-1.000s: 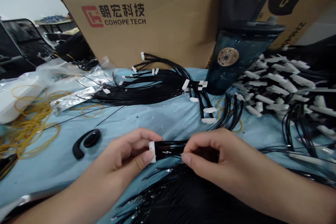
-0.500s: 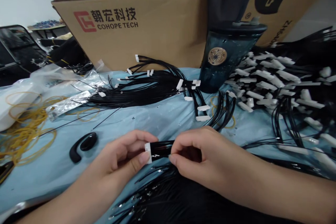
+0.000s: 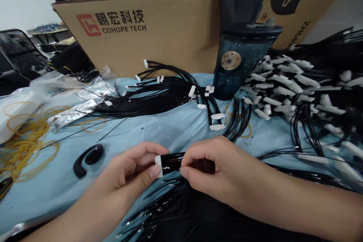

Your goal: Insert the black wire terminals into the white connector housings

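Note:
My left hand pinches a white connector at the end of a short run of black wires. My right hand is closed on those same wires just to the right of the connector, thumb and forefinger pressed together. Both hands hover low over the blue table cover, above a heap of loose black wires at the near edge.
A bundle of black wire harnesses lies mid-table, a larger pile with white connectors at right. A dark tumbler stands before cardboard boxes. A black earpiece and yellow rubber bands lie at left.
My right hand has slid left along the wires toward the connector, shortening the visible stretch between my hands. The view has shifted slightly.

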`<act>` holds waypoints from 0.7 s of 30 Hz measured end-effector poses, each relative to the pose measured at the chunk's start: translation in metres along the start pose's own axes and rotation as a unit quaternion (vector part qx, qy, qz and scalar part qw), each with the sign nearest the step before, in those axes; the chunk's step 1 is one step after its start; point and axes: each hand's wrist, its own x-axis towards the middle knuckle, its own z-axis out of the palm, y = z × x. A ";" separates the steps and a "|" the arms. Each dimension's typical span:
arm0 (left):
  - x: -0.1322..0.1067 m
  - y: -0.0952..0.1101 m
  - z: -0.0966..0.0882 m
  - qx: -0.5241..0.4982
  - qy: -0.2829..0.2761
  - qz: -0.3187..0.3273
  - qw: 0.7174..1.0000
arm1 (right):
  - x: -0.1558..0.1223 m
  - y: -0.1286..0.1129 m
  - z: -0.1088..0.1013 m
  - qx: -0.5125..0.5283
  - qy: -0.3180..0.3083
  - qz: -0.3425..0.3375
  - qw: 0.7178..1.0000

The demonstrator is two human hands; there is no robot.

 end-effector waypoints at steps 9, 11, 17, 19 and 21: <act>0.000 -0.004 0.000 0.068 0.015 0.006 0.998 | 0.001 0.000 0.001 -0.022 0.011 -0.017 1.000; 0.000 -0.005 0.000 0.084 0.019 0.001 0.996 | 0.002 -0.001 0.001 -0.021 0.011 -0.015 1.000; -0.003 -0.008 -0.002 0.098 0.022 -0.016 0.995 | 0.004 -0.004 0.001 -0.015 0.009 -0.005 1.000; -0.004 -0.008 -0.002 0.103 0.026 -0.020 0.994 | 0.004 -0.005 0.001 -0.018 0.007 0.001 1.000; -0.004 -0.006 0.000 0.103 0.033 -0.015 0.994 | 0.004 -0.006 0.001 -0.023 0.008 0.002 1.000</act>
